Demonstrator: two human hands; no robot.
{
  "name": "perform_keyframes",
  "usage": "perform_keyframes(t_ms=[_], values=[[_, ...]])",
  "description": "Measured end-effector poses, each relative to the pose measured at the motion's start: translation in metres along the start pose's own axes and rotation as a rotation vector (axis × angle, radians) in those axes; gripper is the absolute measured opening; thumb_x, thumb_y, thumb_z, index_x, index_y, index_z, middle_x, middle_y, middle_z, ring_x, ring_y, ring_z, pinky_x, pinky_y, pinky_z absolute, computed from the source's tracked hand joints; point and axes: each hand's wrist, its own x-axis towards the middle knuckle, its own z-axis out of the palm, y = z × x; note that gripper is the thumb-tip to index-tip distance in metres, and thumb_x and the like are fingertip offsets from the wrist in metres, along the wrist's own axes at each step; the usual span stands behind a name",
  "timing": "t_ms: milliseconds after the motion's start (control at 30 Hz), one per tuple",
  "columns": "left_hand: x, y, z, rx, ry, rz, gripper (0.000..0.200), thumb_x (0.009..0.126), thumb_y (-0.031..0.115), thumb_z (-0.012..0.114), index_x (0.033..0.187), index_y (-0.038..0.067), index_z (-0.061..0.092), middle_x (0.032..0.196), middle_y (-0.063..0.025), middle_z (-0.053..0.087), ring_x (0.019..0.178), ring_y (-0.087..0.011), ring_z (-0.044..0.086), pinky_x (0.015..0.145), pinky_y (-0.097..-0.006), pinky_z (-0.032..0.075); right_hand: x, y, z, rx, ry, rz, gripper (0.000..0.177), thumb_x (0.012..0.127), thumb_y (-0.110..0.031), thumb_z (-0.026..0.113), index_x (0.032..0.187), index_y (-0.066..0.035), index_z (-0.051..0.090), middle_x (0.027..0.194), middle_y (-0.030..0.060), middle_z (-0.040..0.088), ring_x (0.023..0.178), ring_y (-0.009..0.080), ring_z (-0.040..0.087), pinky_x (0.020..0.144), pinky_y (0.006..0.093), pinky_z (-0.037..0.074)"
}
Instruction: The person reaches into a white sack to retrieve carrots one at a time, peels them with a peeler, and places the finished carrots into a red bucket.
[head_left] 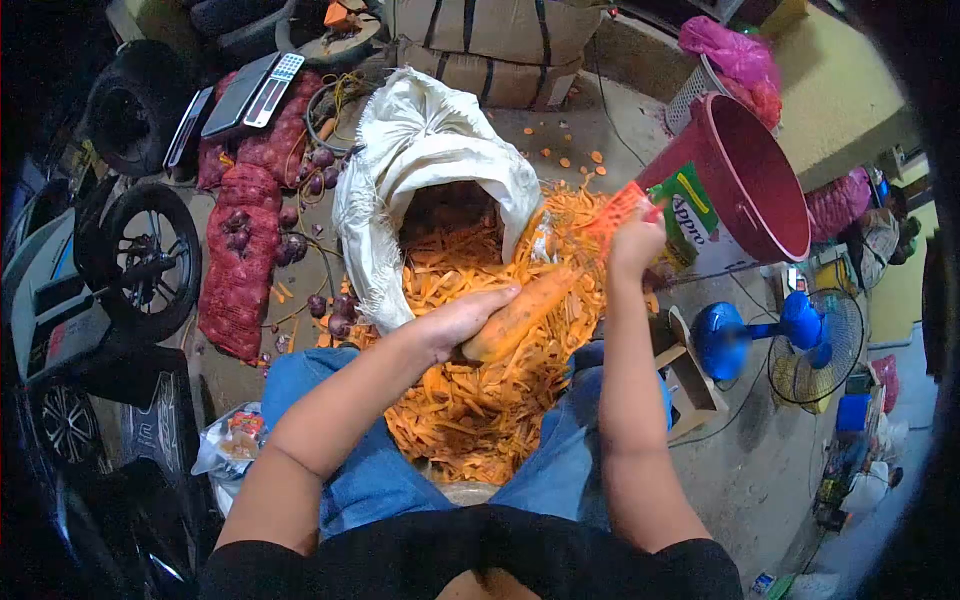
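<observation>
My left hand (470, 322) is wrapped round the near end of a large carrot (522, 318), whose far end points up and to the right. Brownish skin patches show on its near part. In my right hand (637, 243), raised just beyond the carrot's far end, is a red-orange peeler (618, 208); its blade is blurred and hard to make out. Under both hands lies a heap of orange peelings (465, 425), spreading between my knees. A white woven sack (435, 135) lies with its mouth facing me, and more peelings are inside its opening.
A tilted red bucket (735, 165) stands at the right, near a blue fan (800, 325). Red net sacks of onions (240, 265) and a scale (245, 95) are at the left, beside a motorcycle wheel (150, 250). Strapped cartons (490, 55) stand behind.
</observation>
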Motion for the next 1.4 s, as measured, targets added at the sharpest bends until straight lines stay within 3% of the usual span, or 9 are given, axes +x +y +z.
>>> perform_keyframes(t_ms=[133, 267, 367, 633, 800, 1000, 1133, 1267, 1400], values=[[0.009, 0.003, -0.012, -0.058, 0.002, -0.004, 0.037, 0.083, 0.036, 0.032, 0.099, 0.006, 0.046, 0.085, -0.0076, 0.054, 0.065, -0.0136, 0.055, 0.058, -0.0292, 0.048, -0.021, -0.023, -0.012, 0.727, -0.230, 0.097, 0.019, 0.079, -0.017, 0.045, 0.075, 0.001, 0.050, 0.066, 0.0071, 0.053, 0.060, 0.0135, 0.048, 0.056, 0.0267, 0.039], [0.022, 0.000, -0.019, -0.226, 0.012, 0.100, 0.031, 0.082, 0.030, 0.035, 0.096, 0.005, 0.046, 0.083, -0.0078, 0.055, 0.064, -0.0151, 0.056, 0.054, -0.0299, 0.048, -0.092, -0.067, -0.046, 0.485, -0.579, -0.205, 0.017, 0.078, -0.017, 0.045, 0.073, -0.001, 0.048, 0.052, 0.0117, 0.046, 0.046, 0.0184, 0.043, 0.046, 0.0306, 0.035], [0.024, -0.003, -0.014, -0.195, 0.042, 0.180, 0.031, 0.083, 0.030, 0.033, 0.095, 0.005, 0.047, 0.079, -0.0077, 0.056, 0.061, -0.0143, 0.056, 0.053, -0.0286, 0.048, -0.088, -0.052, -0.030, 0.451, -0.489, -0.254, 0.019, 0.078, -0.018, 0.045, 0.070, 0.000, 0.047, 0.050, 0.0146, 0.042, 0.044, 0.0214, 0.041, 0.044, 0.0319, 0.035], [0.012, -0.008, -0.012, -0.134, -0.093, 0.095, 0.038, 0.084, 0.035, 0.029, 0.094, 0.002, 0.047, 0.076, -0.0074, 0.055, 0.060, -0.0149, 0.055, 0.052, -0.0268, 0.046, -0.001, -0.010, -0.011, 0.638, -0.159, 0.379, 0.016, 0.079, -0.013, 0.043, 0.067, -0.002, 0.046, 0.061, -0.0003, 0.046, 0.052, 0.0078, 0.041, 0.046, 0.0242, 0.033], [0.022, 0.001, -0.017, -0.213, 0.048, 0.203, 0.037, 0.084, 0.033, 0.028, 0.097, 0.003, 0.046, 0.082, -0.0088, 0.055, 0.064, -0.0152, 0.055, 0.055, -0.0281, 0.047, -0.085, -0.059, -0.037, 0.492, -0.529, -0.277, 0.015, 0.078, -0.014, 0.044, 0.078, 0.000, 0.049, 0.063, 0.0135, 0.052, 0.057, 0.0227, 0.051, 0.052, 0.0296, 0.039], [0.022, -0.002, -0.016, 0.048, -0.019, 0.231, 0.036, 0.084, 0.033, 0.030, 0.107, 0.007, 0.040, 0.087, -0.0064, 0.053, 0.070, -0.0137, 0.053, 0.060, -0.0250, 0.046, -0.066, -0.042, -0.019, 0.424, -0.347, -0.278, 0.019, 0.079, -0.017, 0.044, 0.072, 0.000, 0.047, 0.056, 0.0116, 0.048, 0.050, 0.0226, 0.046, 0.051, 0.0302, 0.038], [0.012, -0.011, -0.008, 0.195, -0.058, 0.246, 0.027, 0.084, 0.028, 0.034, 0.097, 0.007, 0.042, 0.087, -0.0067, 0.050, 0.065, -0.0156, 0.052, 0.059, -0.0258, 0.045, 0.007, 0.001, -0.012, 0.364, -0.135, 0.187, 0.023, 0.080, -0.020, 0.044, 0.070, 0.001, 0.046, 0.066, 0.0049, 0.049, 0.058, 0.0122, 0.045, 0.054, 0.0282, 0.037], [0.000, 0.009, -0.009, -0.094, -0.105, -0.003, 0.037, 0.082, 0.036, 0.035, 0.100, 0.005, 0.043, 0.085, -0.0069, 0.051, 0.062, -0.0149, 0.052, 0.057, -0.0250, 0.045, -0.010, -0.023, -0.024, 0.563, -0.297, 0.210, 0.023, 0.080, -0.020, 0.043, 0.072, 0.001, 0.047, 0.067, 0.0055, 0.051, 0.059, 0.0126, 0.046, 0.055, 0.0279, 0.037], [0.033, -0.003, -0.031, -0.241, -0.072, 0.158, 0.038, 0.083, 0.036, 0.031, 0.101, 0.006, 0.045, 0.081, -0.0059, 0.054, 0.064, -0.0134, 0.053, 0.058, -0.0271, 0.046, -0.061, -0.057, -0.030, 0.564, -0.455, 0.017, 0.021, 0.080, -0.020, 0.044, 0.074, 0.000, 0.047, 0.065, 0.0059, 0.049, 0.060, 0.0127, 0.045, 0.056, 0.0288, 0.037]])
